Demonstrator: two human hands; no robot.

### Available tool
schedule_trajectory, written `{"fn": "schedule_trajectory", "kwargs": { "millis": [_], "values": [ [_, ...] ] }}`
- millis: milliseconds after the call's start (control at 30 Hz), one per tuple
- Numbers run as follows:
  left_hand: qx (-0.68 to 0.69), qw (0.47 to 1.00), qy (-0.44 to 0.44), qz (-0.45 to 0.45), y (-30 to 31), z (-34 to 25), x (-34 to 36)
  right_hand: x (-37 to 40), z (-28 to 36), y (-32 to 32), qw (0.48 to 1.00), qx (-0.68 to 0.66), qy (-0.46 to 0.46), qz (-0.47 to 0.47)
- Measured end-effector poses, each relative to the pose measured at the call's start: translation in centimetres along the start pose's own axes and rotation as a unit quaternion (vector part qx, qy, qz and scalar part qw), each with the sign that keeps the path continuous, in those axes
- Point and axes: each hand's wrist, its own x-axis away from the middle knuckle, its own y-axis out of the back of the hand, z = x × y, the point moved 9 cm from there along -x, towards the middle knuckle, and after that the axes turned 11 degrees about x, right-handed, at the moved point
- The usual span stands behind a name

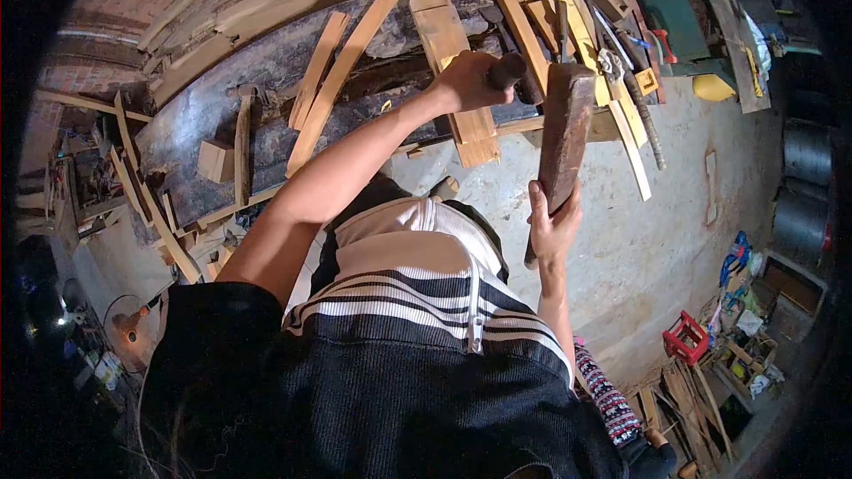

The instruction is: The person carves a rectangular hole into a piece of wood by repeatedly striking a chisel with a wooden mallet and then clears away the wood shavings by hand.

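Note:
My left hand is closed round a chisel, whose dark, round-ended handle points up toward me. Its blade is hidden below the fist. Under that hand lies a light wooden board, with its near end projecting past the workbench edge. To the right, my right hand grips a thick, worn brown wooden mallet. The mallet's squared upper end rises beside the chisel handle, apart from it. Long wooden strips rest on the bench left of the board.
The dark workbench carries a hammer, a small wood block and more strips. Tools and offcuts crowd its right end. A red plastic stool and stacked wood stand on the floor at lower right, near a patterned sleeve.

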Motion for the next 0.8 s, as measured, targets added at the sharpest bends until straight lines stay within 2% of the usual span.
{"fn": "schedule_trajectory", "kwargs": {
  "millis": [33, 100, 133, 200, 233, 267, 300, 333, 400, 433, 467, 533, 567, 600, 667, 733, 767, 800],
  "values": [
    [-0.002, 1.000, 0.002, 0.000, -0.1, -0.1, 0.2, -0.1, 0.2, 0.5, 1.000, -0.008, 0.010, -0.021],
    [0.091, 0.995, -0.025, -0.020, -0.2, -1.0, 0.9, 0.0, 1.0, 1.6, 0.996, -0.052, 0.040, -0.055],
    [0.030, 0.999, -0.027, 0.013, 0.0, -3.9, 1.6, 0.2, 1.5, 2.0, 0.992, -0.102, 0.041, -0.069],
    [0.016, 1.000, -0.023, 0.002, -1.1, -4.3, 2.2, 0.7, 1.8, 1.9, 0.987, -0.145, 0.020, -0.059],
    [0.103, 0.991, -0.082, -0.015, -1.4, -5.7, 2.9, 0.4, 0.1, 0.9, 0.995, -0.080, 0.042, -0.046],
    [0.008, 0.998, -0.057, 0.019, -2.6, -5.6, 2.9, -0.2, -1.6, -0.2, 0.997, -0.014, 0.065, -0.033],
    [-0.098, 0.993, -0.005, 0.066, -3.9, -5.2, 2.8, -0.5, 0.0, -1.2, 0.999, 0.029, 0.009, 0.033],
    [-0.204, 0.972, 0.049, 0.110, -5.0, -4.6, 2.9, -0.2, -0.9, -1.1, 0.999, 0.045, 0.026, 0.005],
    [-0.194, 0.976, 0.050, 0.080, -6.3, -2.6, 3.0, 1.1, -2.4, -0.4, 0.999, -0.009, -0.027, -0.016],
    [-0.134, 0.989, 0.006, 0.061, -5.8, -5.4, 3.6, 2.0, -3.4, 0.1, 0.998, -0.002, -0.052, -0.031],
    [-0.076, 0.994, -0.047, 0.068, -6.2, -6.2, 3.9, 2.5, -3.9, 0.5, 0.999, -0.030, -0.030, -0.031],
    [-0.121, 0.986, -0.077, 0.089, -7.9, -5.3, 4.3, 3.3, -4.8, 0.6, 0.997, -0.044, 0.012, -0.065],
    [-0.199, 0.974, -0.046, 0.101, -9.2, -4.2, 4.2, 3.1, -5.4, 0.1, 0.999, -0.028, -0.020, -0.031],
    [-0.260, 0.948, 0.017, 0.182, -9.9, -4.1, 4.5, 3.0, -5.7, -0.3, 0.999, -0.012, -0.052, 0.004],
    [-0.261, 0.947, 0.047, 0.181, -10.3, -3.7, 4.2, 3.3, -5.5, 0.0, 0.997, -0.040, -0.061, 0.000],
    [-0.129, 0.982, -0.107, 0.089, -9.0, -5.9, 4.1, 4.1, -4.3, 1.3, 0.998, -0.022, -0.036, -0.037],
    [-0.117, 0.986, -0.088, 0.084, -8.7, -5.2, 4.3, 4.3, -5.0, 0.9, 0.996, -0.054, -0.017, -0.071],
    [-0.117, 0.985, -0.092, 0.088, -8.8, -5.7, 4.1, 3.9, -5.0, 0.2, 0.998, -0.014, -0.022, -0.056]
  ]
}}
